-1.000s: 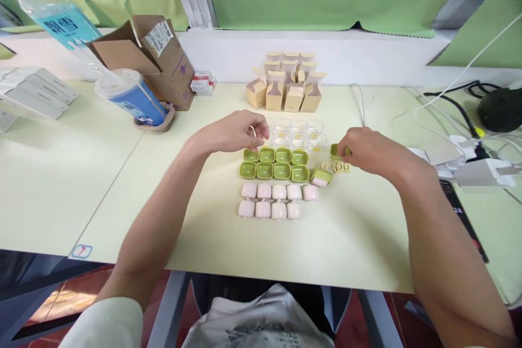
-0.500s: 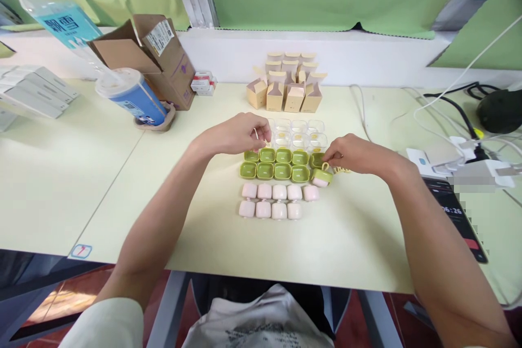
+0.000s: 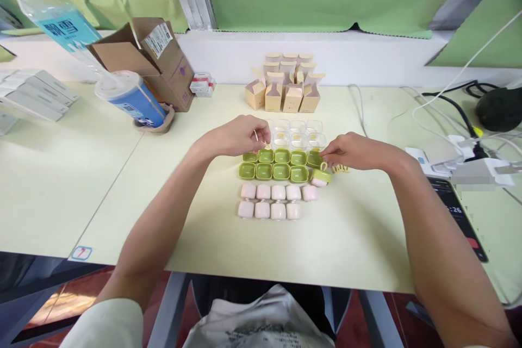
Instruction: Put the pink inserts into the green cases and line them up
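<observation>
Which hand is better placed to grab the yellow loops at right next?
Probably the right hand: though busy at a green cup, it is beside the yellow loops. The left hand is farther off.

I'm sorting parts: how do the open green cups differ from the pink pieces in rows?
The green cups are strongly coloured; the pink pieces are very pale. The green cups show hollows facing up; the pink pieces show rounded, closed tops. The green cups lie farther back than the pink pieces. Both have rounded corners.
</observation>
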`<state>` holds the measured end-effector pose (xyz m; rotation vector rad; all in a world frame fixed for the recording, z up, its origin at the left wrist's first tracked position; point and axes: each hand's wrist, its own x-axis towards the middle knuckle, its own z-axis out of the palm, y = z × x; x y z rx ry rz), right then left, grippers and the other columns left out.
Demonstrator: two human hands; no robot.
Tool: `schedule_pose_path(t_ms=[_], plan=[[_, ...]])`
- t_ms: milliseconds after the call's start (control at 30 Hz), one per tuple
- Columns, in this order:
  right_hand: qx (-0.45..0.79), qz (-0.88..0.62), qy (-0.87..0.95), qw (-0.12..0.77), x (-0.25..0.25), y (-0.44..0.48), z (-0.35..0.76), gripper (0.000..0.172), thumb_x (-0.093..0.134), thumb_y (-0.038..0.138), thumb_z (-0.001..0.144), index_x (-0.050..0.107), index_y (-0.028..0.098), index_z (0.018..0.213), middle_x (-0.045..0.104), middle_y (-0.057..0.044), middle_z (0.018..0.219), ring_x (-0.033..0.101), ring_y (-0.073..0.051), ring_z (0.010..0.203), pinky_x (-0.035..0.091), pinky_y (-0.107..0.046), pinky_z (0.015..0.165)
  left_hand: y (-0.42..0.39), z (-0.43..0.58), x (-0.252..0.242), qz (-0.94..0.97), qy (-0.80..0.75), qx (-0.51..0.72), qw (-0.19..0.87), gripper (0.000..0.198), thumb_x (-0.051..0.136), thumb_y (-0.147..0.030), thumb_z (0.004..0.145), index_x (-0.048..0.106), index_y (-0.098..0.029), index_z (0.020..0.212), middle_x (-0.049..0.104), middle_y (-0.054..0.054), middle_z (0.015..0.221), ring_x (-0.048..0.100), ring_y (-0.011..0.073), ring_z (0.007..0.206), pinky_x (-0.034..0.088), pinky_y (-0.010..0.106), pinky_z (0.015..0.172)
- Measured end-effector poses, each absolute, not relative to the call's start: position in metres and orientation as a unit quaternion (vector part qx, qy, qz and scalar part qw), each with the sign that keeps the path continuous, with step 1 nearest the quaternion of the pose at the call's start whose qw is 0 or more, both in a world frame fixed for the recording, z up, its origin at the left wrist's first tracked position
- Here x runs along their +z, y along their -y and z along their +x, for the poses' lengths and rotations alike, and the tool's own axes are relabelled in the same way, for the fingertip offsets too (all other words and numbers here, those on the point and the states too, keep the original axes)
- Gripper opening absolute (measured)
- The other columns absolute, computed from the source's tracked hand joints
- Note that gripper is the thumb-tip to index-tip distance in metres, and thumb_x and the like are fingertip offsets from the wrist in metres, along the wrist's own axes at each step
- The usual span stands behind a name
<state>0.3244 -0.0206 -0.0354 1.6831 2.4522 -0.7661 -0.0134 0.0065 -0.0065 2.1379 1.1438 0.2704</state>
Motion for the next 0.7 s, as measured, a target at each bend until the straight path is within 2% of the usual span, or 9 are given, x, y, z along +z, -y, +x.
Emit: schedule_pose_path(t_ms=[100,200,300,400,467,533,633,700], plan=[[-0.262,0.555,-0.788,0.048,-0.035,0.019,0.325,0.020,0.073,0.038,0.091,0.090,0.028,0.094,0.087,-0.002,0.096,0.074,-0.026,0.083,0.054,-0.036,0.072,-0.003,-0.010,-0.005,0.829,-0.426,0.127,0.341,0.013,0.073,-0.020,0.076,0.077,-0.021,0.088,0.079,0.003,0.083,0.072,0.0184,0.073,0.050,0.028,0.065],[-0.281,0.550,-0.784,0.062,-0.031,0.018,0.325,0.030,0.068,0.036,0.094,0.092,0.027,0.110,0.089,-0.004,0.109,0.079,-0.028,0.093,0.059,-0.037,0.078,0.007,-0.001,-0.003,0.831,-0.378,0.159,0.376,0.014,0.074,-0.018,0.076,0.077,-0.020,0.089,0.079,0.002,0.083,0.072,0.0175,0.075,0.054,0.028,0.069],[-0.267,0.562,-0.782,0.050,-0.019,0.024,0.325,0.040,0.064,0.035,0.097,0.090,0.025,0.125,0.089,-0.006,0.107,0.080,-0.027,0.091,0.059,-0.038,0.078,0.021,0.015,-0.006,0.832,-0.337,0.184,0.401,0.014,0.076,-0.017,0.079,0.079,-0.020,0.092,0.081,0.003,0.088,0.074,0.0174,0.078,0.058,0.029,0.071],[-0.271,0.562,-0.779,-0.053,-0.001,0.039,0.320,0.036,0.065,0.044,0.101,0.089,0.024,0.120,0.088,-0.006,0.100,0.080,-0.026,0.084,0.058,-0.038,0.073,0.033,0.032,-0.013,0.817,-0.326,0.250,0.406,0.018,0.077,-0.015,0.083,0.078,-0.019,0.100,0.081,0.003,0.090,0.076,0.0160,0.080,0.061,0.029,0.077],[-0.350,0.518,-0.765,-0.156,0.010,0.050,0.311,0.035,0.069,0.054,0.103,0.086,0.025,0.114,0.087,-0.006,0.100,0.081,-0.026,0.086,0.061,-0.039,0.073,0.038,0.041,-0.018,0.789,-0.328,0.321,0.409,0.019,0.082,-0.018,0.086,0.077,-0.019,0.104,0.081,0.003,0.092,0.076,0.0151,0.083,0.064,0.030,0.083],[-0.427,0.470,-0.734,-0.240,0.015,0.058,0.299,0.036,0.080,0.061,0.098,0.083,0.026,0.106,0.086,-0.006,0.094,0.082,-0.026,0.084,0.064,-0.040,0.073,0.040,0.046,-0.021,0.756,-0.333,0.390,0.408,0.021,0.089,-0.026,0.086,0.075,-0.019,0.101,0.081,0.004,0.094,0.076,0.0151,0.084,0.065,0.031,0.085],[-0.440,0.470,-0.691,-0.328,0.013,0.063,0.281,0.037,0.094,0.059,0.088,0.078,0.027,0.098,0.081,-0.003,0.082,0.079,-0.025,0.075,0.064,-0.042,0.070,0.042,0.051,-0.023,0.711,-0.340,0.455,0.415,0.034,0.096,-0.042,0.084,0.072,-0.019,0.092,0.081,0.004,0.092,0.076,0.0160,0.084,0.066,0.032,0.085],[-0.431,0.479,-0.681,-0.349,0.010,0.062,0.275,0.038,0.096,0.058,0.087,0.077,0.028,0.098,0.078,-0.002,0.079,0.077,-0.024,0.072,0.062,-0.041,0.066,0.045,0.054,-0.023,0.694,-0.337,0.475,0.423,0.039,0.097,-0.048,0.083,0.071,-0.020,0.089,0.081,0.004,0.091,0.077,0.0165,0.084,0.067,0.034,0.085]])
